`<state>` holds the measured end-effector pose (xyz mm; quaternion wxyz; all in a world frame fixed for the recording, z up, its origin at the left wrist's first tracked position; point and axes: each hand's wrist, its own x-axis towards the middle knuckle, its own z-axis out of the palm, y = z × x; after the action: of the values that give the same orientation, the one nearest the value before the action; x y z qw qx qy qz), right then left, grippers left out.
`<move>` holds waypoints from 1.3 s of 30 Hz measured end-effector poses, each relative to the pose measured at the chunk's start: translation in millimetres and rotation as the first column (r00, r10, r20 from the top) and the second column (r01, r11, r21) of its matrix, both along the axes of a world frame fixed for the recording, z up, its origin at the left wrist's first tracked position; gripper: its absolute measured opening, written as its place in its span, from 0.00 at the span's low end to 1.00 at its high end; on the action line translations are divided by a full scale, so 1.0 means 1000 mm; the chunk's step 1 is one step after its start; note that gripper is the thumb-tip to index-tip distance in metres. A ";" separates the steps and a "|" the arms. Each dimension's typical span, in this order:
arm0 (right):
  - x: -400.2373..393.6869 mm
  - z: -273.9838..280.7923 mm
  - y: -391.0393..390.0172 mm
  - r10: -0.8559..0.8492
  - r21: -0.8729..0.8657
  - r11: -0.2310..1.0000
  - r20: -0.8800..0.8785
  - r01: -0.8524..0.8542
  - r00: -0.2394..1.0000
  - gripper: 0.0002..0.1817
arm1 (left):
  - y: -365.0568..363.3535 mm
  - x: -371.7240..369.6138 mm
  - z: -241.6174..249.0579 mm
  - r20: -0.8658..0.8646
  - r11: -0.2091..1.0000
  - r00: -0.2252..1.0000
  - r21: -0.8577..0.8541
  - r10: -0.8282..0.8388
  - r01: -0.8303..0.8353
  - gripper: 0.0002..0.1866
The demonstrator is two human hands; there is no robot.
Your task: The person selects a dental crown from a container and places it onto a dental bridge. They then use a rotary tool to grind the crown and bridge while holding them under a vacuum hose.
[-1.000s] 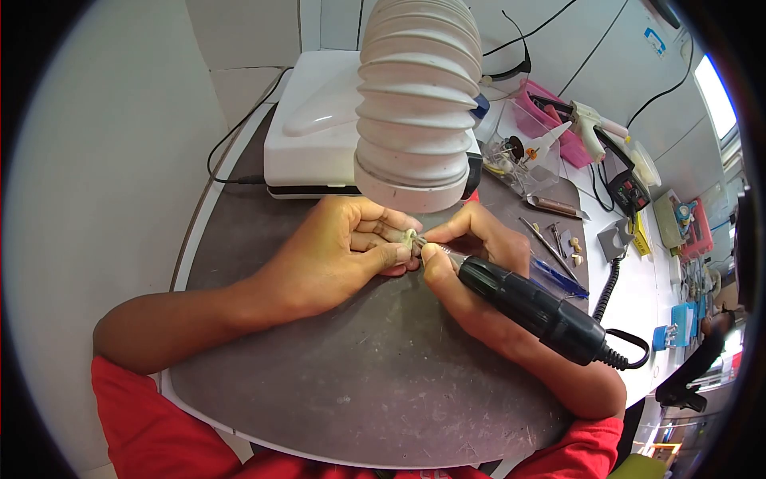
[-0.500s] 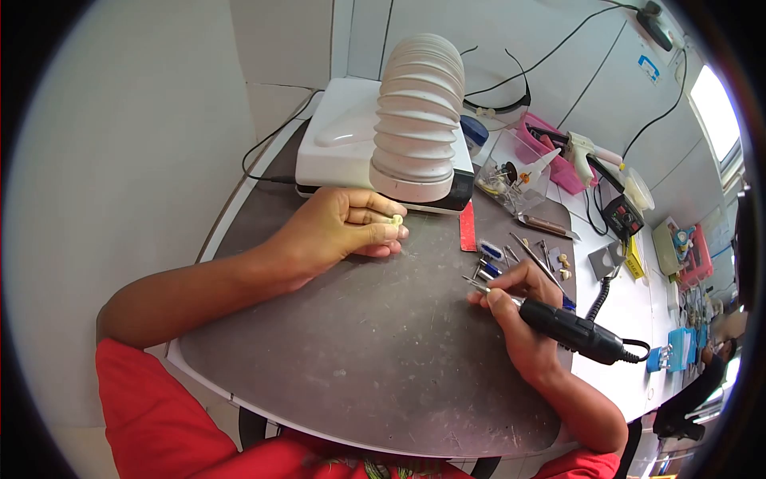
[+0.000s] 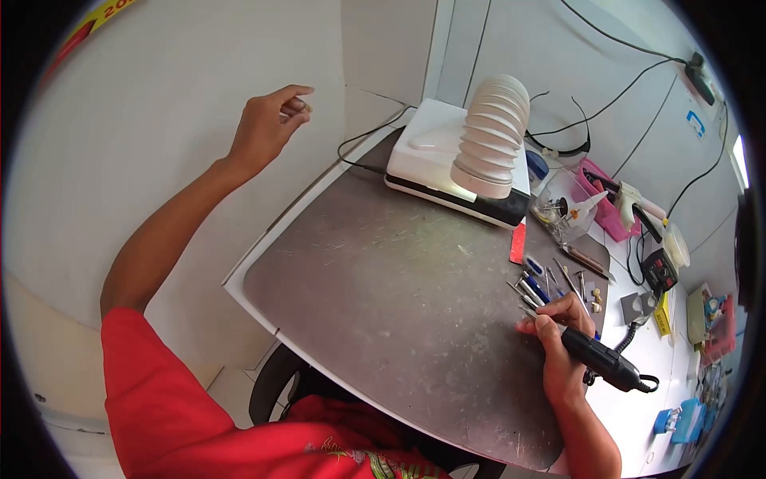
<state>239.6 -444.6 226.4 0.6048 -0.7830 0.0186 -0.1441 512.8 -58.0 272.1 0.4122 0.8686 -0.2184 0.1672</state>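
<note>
My left hand (image 3: 275,124) is raised beyond the left edge of the dark work mat (image 3: 343,263), in front of the pale wall. Its fingers are bent together round a tiny yellowish piece (image 3: 309,108), mostly hidden by the fingertips. At the right of the mat, my right hand (image 3: 565,335) grips a black handpiece (image 3: 600,358) like a pen, its thin metal tip pointing up and left. Close to that tip lie several metal and blue-handled tools (image 3: 533,289) and a few small cream pieces (image 3: 596,297).
A white machine (image 3: 435,152) with a ribbed white hose (image 3: 493,132) stands at the back. Right of it are a clear box of small parts (image 3: 562,209), a pink basket (image 3: 614,215), a knife (image 3: 586,262), cables and a black control box (image 3: 659,271).
My left hand has moved up and left from above the mat, with the small piece. My right hand still grips the handpiece. The view has turned left, shifting the bench rightward.
</note>
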 end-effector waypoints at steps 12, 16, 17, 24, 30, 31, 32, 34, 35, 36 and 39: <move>-0.001 0.001 0.000 -0.010 -0.042 0.999 0.005 0.010 1.000 0.07 | 0.035 0.011 -0.011 0.401 0.929 0.910 0.286 0.106 -0.234 0.13; -0.001 -0.001 0.000 -0.004 -0.033 0.999 0.014 0.005 1.000 0.06 | 0.002 -0.034 -0.014 0.195 0.995 0.981 0.100 0.003 -0.023 0.08; 0.000 -0.002 -0.001 0.000 -0.036 0.999 0.016 0.001 1.000 0.06 | -0.004 -0.043 -0.019 0.193 0.995 0.981 0.102 0.002 -0.022 0.08; -0.001 0.000 0.000 -0.005 -0.047 0.999 0.012 0.005 1.000 0.07 | -0.037 -0.070 -0.015 -0.175 0.961 0.972 0.201 -0.157 0.191 0.08; 0.002 0.006 0.007 -0.027 -0.018 0.999 0.015 0.027 1.000 0.07 | -0.079 -0.084 -0.016 -0.601 0.814 0.549 -0.440 -0.581 0.379 0.16; 0.004 0.009 0.009 -0.012 -0.007 1.000 0.006 0.012 1.000 0.07 | -0.088 -0.088 -0.019 -0.613 0.782 0.487 -0.517 -0.623 0.349 0.17; 0.006 0.012 0.011 -0.033 -0.015 0.999 0.007 0.033 0.999 0.07 | -0.097 -0.089 -0.021 -0.620 0.747 0.420 -0.587 -0.663 0.312 0.17; 0.014 0.021 0.018 0.012 -0.095 0.995 0.053 -0.007 0.998 0.07 | -0.113 -0.086 -0.026 -0.611 0.713 0.368 -0.610 -0.701 0.346 0.17; 0.019 0.025 0.023 0.013 -0.077 0.997 0.055 -0.009 0.998 0.08 | -0.121 -0.086 -0.028 -0.615 0.715 0.363 -0.606 -0.700 0.349 0.17; 0.025 0.027 0.028 -0.008 -0.082 0.997 0.053 0.013 0.999 0.08 | -0.129 -0.086 -0.030 -0.620 0.716 0.358 -0.603 -0.698 0.352 0.17; 0.046 0.030 0.040 0.017 -0.131 0.991 0.115 -0.002 0.993 0.08 | -0.151 -0.080 -0.037 -0.588 0.673 0.328 -0.628 -0.739 0.391 0.17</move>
<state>285.8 -404.6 256.6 0.5530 -0.8112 -0.0296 -0.1875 432.7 -209.2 234.7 0.6515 0.6083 -0.2625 -0.3697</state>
